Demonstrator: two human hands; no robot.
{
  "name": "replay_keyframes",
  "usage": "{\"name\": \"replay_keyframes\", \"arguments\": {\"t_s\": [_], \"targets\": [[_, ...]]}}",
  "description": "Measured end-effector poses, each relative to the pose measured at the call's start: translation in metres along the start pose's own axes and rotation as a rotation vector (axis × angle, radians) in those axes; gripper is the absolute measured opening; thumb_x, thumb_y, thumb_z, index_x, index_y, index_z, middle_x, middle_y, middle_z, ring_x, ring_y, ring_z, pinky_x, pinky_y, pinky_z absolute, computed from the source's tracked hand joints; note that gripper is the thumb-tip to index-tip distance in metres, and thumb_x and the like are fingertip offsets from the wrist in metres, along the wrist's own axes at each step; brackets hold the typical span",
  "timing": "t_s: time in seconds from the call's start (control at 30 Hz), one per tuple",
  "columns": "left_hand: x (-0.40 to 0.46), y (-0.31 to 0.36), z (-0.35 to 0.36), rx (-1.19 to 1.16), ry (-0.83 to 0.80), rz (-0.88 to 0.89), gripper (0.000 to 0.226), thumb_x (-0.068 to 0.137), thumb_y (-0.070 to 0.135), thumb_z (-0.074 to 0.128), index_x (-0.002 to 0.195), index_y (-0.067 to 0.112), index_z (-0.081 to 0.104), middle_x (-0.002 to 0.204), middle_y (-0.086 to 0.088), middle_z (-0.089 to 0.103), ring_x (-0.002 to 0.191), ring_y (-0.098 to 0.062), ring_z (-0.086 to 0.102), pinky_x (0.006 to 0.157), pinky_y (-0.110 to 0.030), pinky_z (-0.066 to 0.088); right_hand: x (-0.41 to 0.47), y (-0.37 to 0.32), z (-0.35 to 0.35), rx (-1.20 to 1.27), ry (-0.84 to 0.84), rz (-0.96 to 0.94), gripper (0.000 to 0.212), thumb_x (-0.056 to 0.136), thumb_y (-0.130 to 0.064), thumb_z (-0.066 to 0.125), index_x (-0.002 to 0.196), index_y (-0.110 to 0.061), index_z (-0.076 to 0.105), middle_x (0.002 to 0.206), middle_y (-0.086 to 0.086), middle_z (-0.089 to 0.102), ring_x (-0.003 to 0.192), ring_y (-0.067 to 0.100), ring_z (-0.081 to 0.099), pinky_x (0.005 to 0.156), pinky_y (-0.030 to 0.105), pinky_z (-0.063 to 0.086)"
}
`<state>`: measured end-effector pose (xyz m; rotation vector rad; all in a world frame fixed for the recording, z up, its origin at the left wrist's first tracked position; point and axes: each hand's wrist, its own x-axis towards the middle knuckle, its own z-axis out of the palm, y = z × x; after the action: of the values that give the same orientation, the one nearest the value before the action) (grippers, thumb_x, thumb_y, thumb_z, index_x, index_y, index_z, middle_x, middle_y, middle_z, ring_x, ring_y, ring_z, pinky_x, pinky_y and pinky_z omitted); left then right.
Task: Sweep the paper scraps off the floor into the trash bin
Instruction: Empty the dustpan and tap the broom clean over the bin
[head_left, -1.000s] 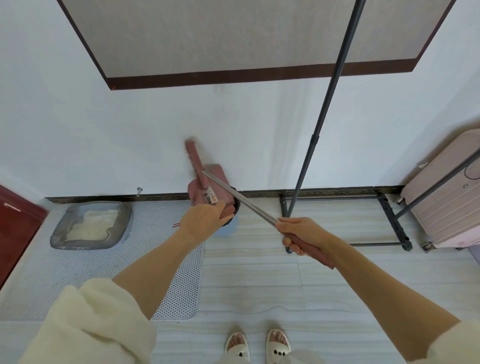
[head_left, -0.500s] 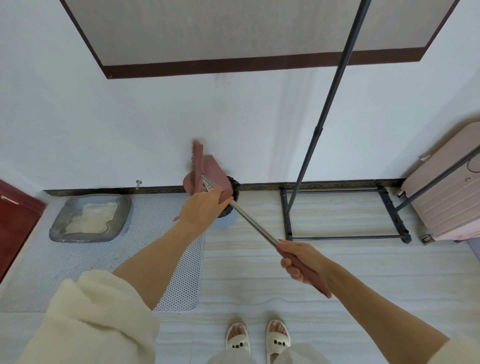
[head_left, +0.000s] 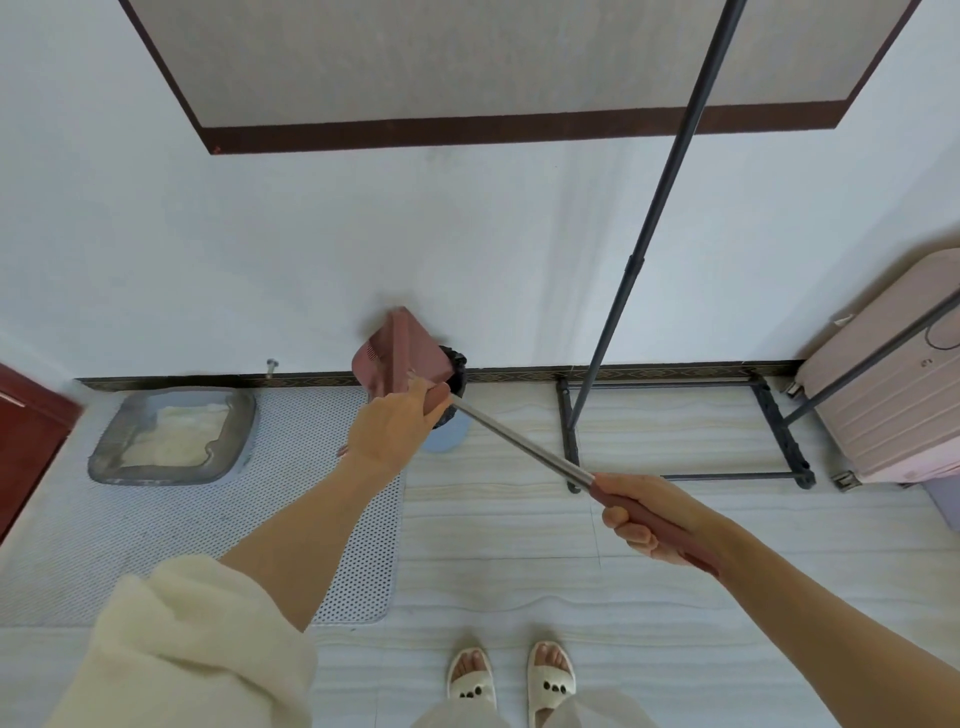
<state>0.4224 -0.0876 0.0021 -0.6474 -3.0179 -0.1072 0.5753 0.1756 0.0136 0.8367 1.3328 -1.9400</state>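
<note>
right now the dustpan (head_left: 402, 358) is being held tipped up over the trash bin (head_left: 451, 387), a dark-lined bin standing against the wall just beyond the left hand, so any paper scraps are presumably sliding or already slid down into it; no scraps are showing on the floor (head_left: 519, 561) or in the pan from this angle, and i cannot tell whether any are left inside. the left hand (head_left: 390, 431) is gripping the dustpan near its handle, fingers curled round it, with the pan's mouth angled down toward the bin. the right hand (head_left: 641, 517) is wrapping its fingers round the reddish grip of the broom handle (head_left: 519, 447), whose metal shaft is running up and left to the pan, where the broom head seems to be lying against or in the dustpan, though blur is hiding the exact contact. judging from this, the step in hand is emptying the pan, and the task is looking close to done. doing it well is calling for keeping the pan's lip inside the bin's rim, tilting steeply enough for light paper to slip out, and using the broom head to nudge clinging bits downward rather than flicking them, since loose scraps could flutter past the rim onto the perforated mat (head_left: 208, 519) beside it. further out, a litter tray (head_left: 174, 436) is sitting on that mat to the left, a dark clothes rack (head_left: 623, 291) is standing to the right, and a pink suitcase (head_left: 883, 384) is resting by the far right wall.
</note>
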Motion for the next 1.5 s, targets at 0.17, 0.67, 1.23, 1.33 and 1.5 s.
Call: {"name": "replay_keyframes", "arguments": {"t_s": [0.17,0.67,1.23,1.33,1.5], "targets": [[-0.010,0.000,0.001,-0.032,0.013,0.055,0.045,0.096,0.045,0.042,0.101,0.002,0.054,0.070,-0.015,0.067,0.064,-0.034,0.066,0.054,-0.033,0.048,0.004,-0.013,0.016,0.176,-0.038,-0.007,0.020,0.100,-0.027,0.045,0.087,-0.012,0.045,0.049,0.000,0.047,0.028,0.007,0.040,0.025,0.014,0.033],[-0.020,-0.008,0.006,-0.056,0.045,0.099,0.047,0.095,0.047,0.041,0.098,0.004,0.056,0.068,-0.014,0.067,0.060,-0.033,0.066,0.052,-0.034,0.050,0.026,-0.002,0.032,-0.173,0.078,0.140,0.014,0.099,-0.011,0.038,0.097,-0.002,0.048,0.064,0.009,0.055,0.036,0.010,0.046,0.032,0.017,0.038],[-0.022,-0.008,0.000,0.022,-0.040,0.148,0.045,0.097,0.046,0.038,0.105,0.005,0.053,0.082,-0.014,0.070,0.076,-0.034,0.068,0.062,-0.036,0.050,0.004,-0.056,0.023,0.414,-0.335,0.088,0.053,0.061,0.000,0.083,0.104,0.004,0.052,0.051,-0.001,0.049,0.032,0.007,0.049,0.027,0.015,0.040],[-0.020,-0.010,-0.001,0.069,-0.050,0.138,0.046,0.098,0.049,0.033,0.109,0.008,0.051,0.086,-0.011,0.070,0.080,-0.031,0.068,0.064,-0.034,0.050,0.009,-0.061,0.020,0.480,-0.440,0.088,0.073,0.042,0.009,0.090,0.104,0.006,0.053,0.051,0.000,0.048,0.032,0.008,0.050,0.026,0.016,0.040],[-0.020,-0.008,-0.005,0.023,-0.014,0.144,0.049,0.097,0.049,0.034,0.105,0.005,0.055,0.076,-0.014,0.069,0.071,-0.033,0.068,0.059,-0.033,0.049,0.020,-0.065,0.045,0.286,-0.330,0.123,0.033,0.076,-0.008,0.069,0.102,0.003,0.052,0.049,-0.002,0.046,0.031,0.008,0.047,0.026,0.016,0.038]]}}
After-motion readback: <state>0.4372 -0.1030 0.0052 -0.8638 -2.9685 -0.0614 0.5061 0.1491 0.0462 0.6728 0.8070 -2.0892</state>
